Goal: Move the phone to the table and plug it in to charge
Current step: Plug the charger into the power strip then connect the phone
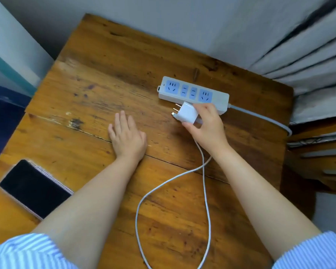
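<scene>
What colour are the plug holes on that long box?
Blue, set in the white power strip. The head view shows it best.

Short sleeves (blue-and-white striped), bare forearms, bare hands.

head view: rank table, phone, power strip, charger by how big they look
1. table
2. phone and power strip look alike; the phone is nearer and partly hidden by the arm, so unranked
3. charger

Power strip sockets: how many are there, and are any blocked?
4 blue sockets in a row on the power strip: one at each end, two narrow ones between. All are empty; the charger plug in the right hand sits just in front, not inserted.
</scene>
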Action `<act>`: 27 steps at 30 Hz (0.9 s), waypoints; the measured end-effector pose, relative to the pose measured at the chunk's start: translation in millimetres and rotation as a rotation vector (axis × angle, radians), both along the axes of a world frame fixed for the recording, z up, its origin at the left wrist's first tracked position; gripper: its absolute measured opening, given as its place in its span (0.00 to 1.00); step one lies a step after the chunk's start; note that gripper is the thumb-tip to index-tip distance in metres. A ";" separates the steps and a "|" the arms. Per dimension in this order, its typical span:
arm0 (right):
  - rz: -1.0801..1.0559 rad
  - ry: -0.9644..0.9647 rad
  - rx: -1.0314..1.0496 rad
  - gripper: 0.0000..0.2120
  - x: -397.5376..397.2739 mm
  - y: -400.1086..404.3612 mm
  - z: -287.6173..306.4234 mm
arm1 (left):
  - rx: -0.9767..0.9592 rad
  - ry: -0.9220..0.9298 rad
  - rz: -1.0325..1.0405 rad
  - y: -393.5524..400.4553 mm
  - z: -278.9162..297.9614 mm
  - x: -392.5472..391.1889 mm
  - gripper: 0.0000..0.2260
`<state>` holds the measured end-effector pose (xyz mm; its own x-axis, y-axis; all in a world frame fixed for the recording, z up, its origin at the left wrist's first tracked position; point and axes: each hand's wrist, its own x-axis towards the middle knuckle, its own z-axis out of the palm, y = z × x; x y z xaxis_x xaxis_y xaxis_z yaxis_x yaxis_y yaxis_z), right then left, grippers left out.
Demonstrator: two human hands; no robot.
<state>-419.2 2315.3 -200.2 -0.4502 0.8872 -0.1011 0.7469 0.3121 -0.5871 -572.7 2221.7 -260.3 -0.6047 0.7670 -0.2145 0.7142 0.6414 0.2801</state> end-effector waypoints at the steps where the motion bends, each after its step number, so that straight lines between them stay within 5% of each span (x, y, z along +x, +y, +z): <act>1: -0.025 -0.017 0.032 0.23 4.5 7.4 6.6 | -0.007 0.000 -0.012 3.7 -0.6 1.5 0.25; 16: 0.157 -0.493 0.164 0.20 -19.9 77.3 49.9 | -0.084 0.048 -0.065 10.7 -12.5 -1.8 0.27; 27: 0.337 -0.778 0.182 0.08 -55.2 81.4 63.4 | -0.071 0.027 -0.051 12.1 -10.0 -1.5 0.28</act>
<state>-474.3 2396.7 -136.8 -0.5539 0.7512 -0.3589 0.7663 0.6286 0.1331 -574.2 2233.8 -270.3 -0.5715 0.7804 -0.2537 0.7533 0.6216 0.2149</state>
